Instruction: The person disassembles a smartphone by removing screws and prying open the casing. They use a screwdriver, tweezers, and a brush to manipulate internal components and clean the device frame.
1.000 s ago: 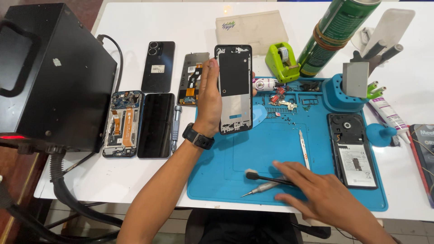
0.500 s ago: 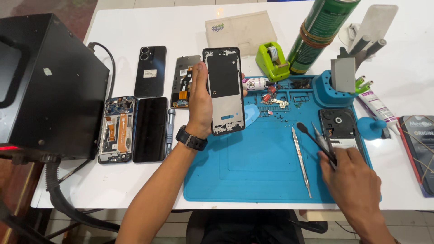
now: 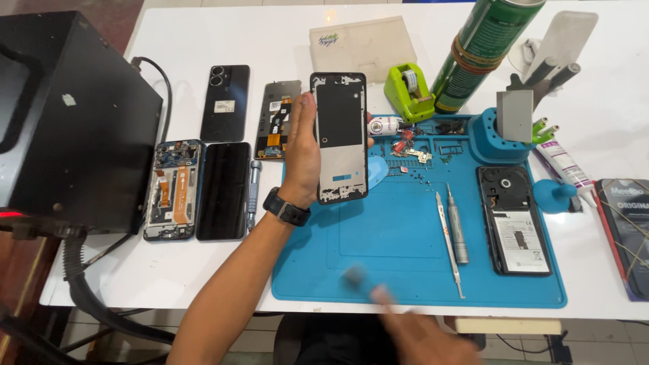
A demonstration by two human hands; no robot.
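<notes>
My left hand holds a black phone middle frame upright over the left end of the blue repair mat. A black watch is on that wrist. My right hand is at the bottom edge, blurred by motion. It carries a small grey-tipped brush, also blurred, just over the mat's front edge. Metal tweezers and a grey screwdriver lie side by side on the mat, right of centre.
A large black box fills the left. Several phones and phone parts lie beside it. An opened phone with its battery lies on the mat's right. Behind stand a green tape dispenser, a green spray can and a blue tool holder.
My right hand went from the mat's front to the opened phone, left the screwdriver beside the tweezers, then pulled back to the bottom edge with the brush. The left hand kept the frame up.
</notes>
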